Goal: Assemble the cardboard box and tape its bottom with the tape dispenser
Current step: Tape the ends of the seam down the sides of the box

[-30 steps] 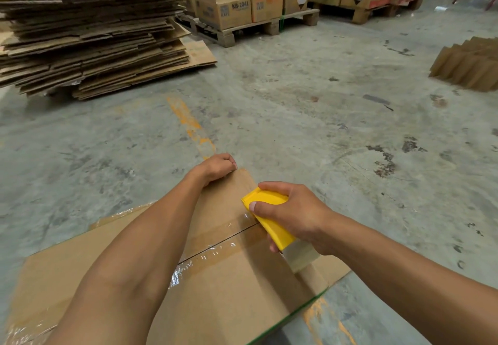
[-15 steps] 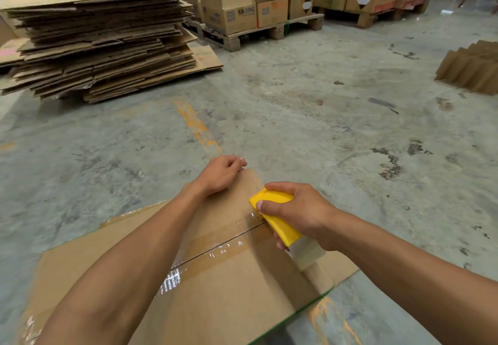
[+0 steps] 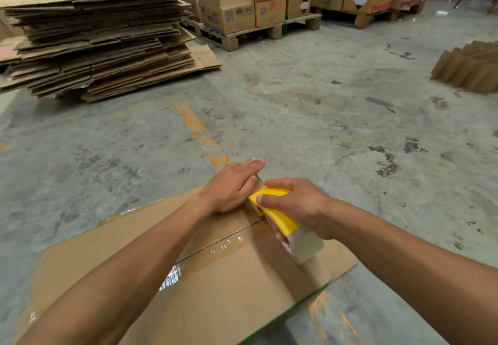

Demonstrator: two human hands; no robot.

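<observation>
Both hands on the box (image 3: 215, 290): left hand (image 3: 229, 185) flat at its far edge, right hand (image 3: 299, 204) just beside, dispenser (image 3: 277, 212) on the seam.

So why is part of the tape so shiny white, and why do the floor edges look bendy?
Head view: light glares off the clear tape on the box; the wide-angle lens curves the floor toward the edges; the flat cardboard stack at far left looks slightly soft.
</observation>
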